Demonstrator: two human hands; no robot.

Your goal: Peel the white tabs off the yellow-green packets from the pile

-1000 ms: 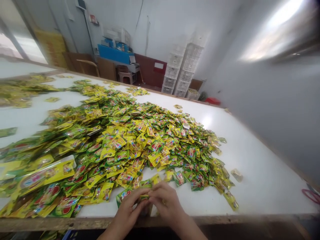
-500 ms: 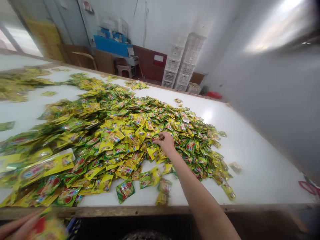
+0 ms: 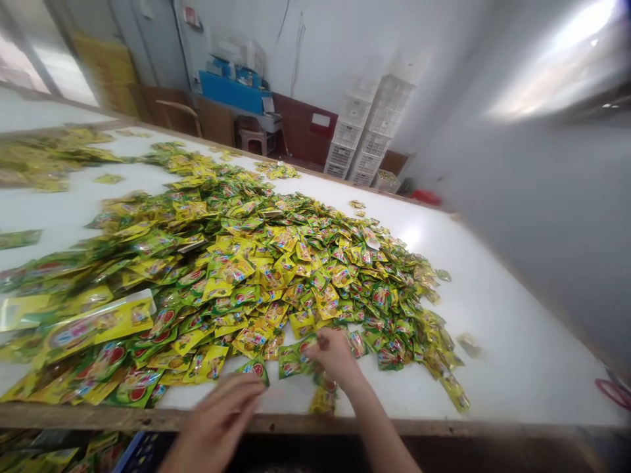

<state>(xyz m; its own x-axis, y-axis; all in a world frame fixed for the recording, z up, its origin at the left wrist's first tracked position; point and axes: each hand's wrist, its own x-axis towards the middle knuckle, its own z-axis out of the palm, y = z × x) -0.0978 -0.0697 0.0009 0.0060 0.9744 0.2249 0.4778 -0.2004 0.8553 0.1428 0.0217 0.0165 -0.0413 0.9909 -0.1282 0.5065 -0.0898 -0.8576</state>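
Observation:
My right hand is low over the front of a large heap of small snack packets, yellow ones and green ones with a red fruit picture. Its thumb and fingers pinch a green packet, just above the white table. My left hand, somewhat blurred, reaches over the wooden front edge with fingers stretched to the right and nothing visible in it. Beyond its fingertips lies a green packet. Below my right hand a yellow packet rests near the edge.
A long yellow packet strip lies at the left. Under the table edge more packets sit by a blue crate. Red-handled scissors are at far right. Stacked white crates stand by the wall.
My right hand has come back from the heap toward the front edge with a packet. My left hand has moved right and up from the lower left, and the packet it held is gone from it.

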